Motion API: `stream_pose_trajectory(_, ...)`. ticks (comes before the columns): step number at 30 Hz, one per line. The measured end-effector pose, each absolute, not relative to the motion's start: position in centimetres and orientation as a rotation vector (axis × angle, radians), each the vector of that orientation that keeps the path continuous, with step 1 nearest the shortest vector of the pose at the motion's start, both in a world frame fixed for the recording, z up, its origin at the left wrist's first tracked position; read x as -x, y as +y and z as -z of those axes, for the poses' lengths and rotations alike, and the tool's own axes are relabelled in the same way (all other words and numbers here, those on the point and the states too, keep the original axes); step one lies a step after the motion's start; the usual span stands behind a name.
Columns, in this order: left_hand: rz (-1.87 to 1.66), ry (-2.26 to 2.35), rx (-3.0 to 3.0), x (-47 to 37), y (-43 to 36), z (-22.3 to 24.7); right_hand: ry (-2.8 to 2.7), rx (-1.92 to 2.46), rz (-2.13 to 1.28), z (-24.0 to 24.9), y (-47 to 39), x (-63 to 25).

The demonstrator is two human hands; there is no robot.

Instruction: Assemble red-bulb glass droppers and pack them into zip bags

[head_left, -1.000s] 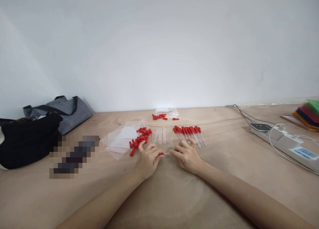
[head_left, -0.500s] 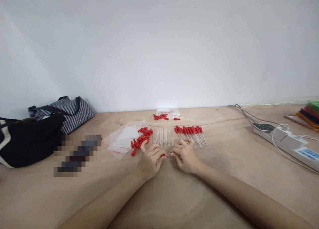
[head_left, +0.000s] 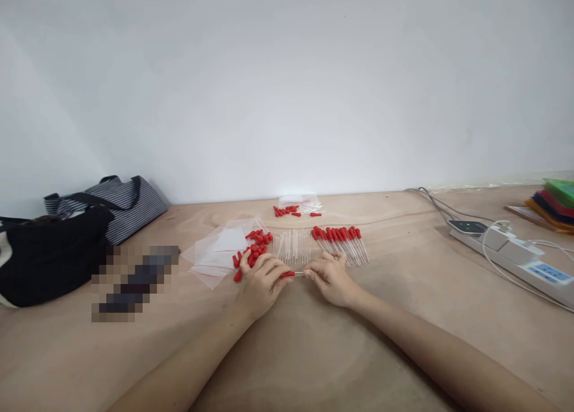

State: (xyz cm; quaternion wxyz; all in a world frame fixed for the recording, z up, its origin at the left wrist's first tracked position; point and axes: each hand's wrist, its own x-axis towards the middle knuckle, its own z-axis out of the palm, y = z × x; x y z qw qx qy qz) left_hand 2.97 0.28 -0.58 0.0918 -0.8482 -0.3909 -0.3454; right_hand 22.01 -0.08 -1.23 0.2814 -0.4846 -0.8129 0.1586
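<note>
My left hand (head_left: pixel 263 283) pinches a red rubber dropper bulb (head_left: pixel 287 274) near the middle of the table. My right hand (head_left: pixel 329 278) grips a thin clear glass tube (head_left: pixel 300 274), whose left end meets the bulb's neck. How deep the tube sits inside the bulb is hidden. Beyond the hands lies a row of bare glass tubes (head_left: pixel 292 246). Droppers with red bulbs (head_left: pixel 341 235) rest side by side past my right hand. A heap of loose red bulbs (head_left: pixel 256 250) lies against my left fingers.
Clear plastic bags (head_left: pixel 222 247) lie left of the bulbs. More red bulbs (head_left: pixel 287 210) and thin tubes sit near the wall. Two bags, one black (head_left: pixel 58 256) and one striped (head_left: pixel 139 206), stand left. A power strip (head_left: pixel 515 259) with cables and coloured folders (head_left: pixel 553 203) are right.
More of the red bulb now shows between my hands, with the left fingers slightly farther left on it. Bulb and tube are in line. The whole view has shifted a little.
</note>
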Motion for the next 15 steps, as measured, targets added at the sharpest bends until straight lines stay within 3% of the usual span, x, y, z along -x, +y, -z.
stream_pose_trajectory(4,1.035,-1.187,2.476,-2.5,0.4,0.5,-2.22,1.205,-0.372,1.3,0.1,-22.8)
stream_pose_trajectory(11,0.875,-1.204,2.543,-2.2,0.6,1.2,-2.283,1.103,0.104,1.9,0.3,-23.4)
stream_pose_trajectory(15,0.766,-1.387,2.446,-1.4,1.2,1.7,-2.06,1.369,0.255,2.0,1.5,-24.1)
